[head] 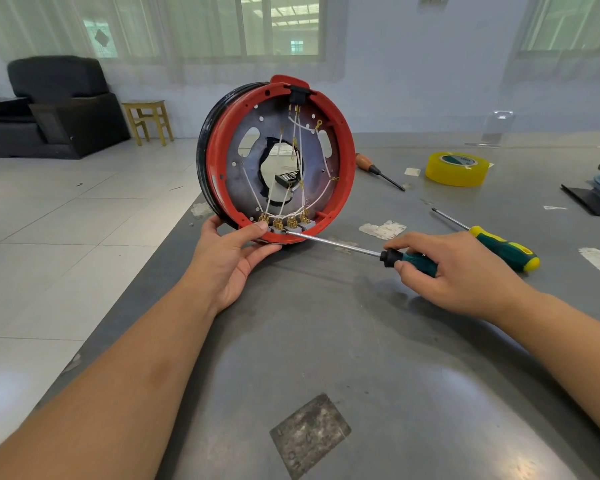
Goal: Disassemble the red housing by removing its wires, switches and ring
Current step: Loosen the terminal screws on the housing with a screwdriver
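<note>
The housing (278, 157) stands on edge near the table's (378, 341) left edge, steadied by the left hand (231, 258). The right hand (454, 268) grips a screwdriver (347, 245), its shaft pointing left, tip at the bottom switches (288, 225).

Both forearms are bare from the near edge up to the wrists, with no sleeves, and the left hand (231, 261) and right hand (454, 271) are bare too, fingernails short.
</note>
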The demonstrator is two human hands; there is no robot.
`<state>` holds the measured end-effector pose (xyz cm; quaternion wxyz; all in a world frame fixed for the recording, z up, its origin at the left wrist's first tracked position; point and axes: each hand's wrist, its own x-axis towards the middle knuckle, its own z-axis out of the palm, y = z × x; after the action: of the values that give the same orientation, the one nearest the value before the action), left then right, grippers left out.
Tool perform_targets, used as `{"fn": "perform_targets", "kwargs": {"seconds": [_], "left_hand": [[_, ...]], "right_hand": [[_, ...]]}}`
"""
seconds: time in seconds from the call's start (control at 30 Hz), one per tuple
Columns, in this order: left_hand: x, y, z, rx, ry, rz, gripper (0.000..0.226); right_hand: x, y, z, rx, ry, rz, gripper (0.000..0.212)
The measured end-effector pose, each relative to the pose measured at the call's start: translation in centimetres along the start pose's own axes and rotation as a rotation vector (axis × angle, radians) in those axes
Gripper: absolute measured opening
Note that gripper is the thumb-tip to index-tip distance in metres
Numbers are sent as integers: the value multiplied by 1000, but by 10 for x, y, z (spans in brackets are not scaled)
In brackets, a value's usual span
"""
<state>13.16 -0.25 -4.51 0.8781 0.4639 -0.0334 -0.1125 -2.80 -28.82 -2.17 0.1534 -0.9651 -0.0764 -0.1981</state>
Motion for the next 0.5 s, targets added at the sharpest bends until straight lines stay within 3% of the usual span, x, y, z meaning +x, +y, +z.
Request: {"fn": "perform_targets", "kwargs": {"seconds": [0.5], "left_hand": [[-4,0,0,58,-6,22,75]], "right_hand": [[1,2,1,73,-42,38,27]]}}
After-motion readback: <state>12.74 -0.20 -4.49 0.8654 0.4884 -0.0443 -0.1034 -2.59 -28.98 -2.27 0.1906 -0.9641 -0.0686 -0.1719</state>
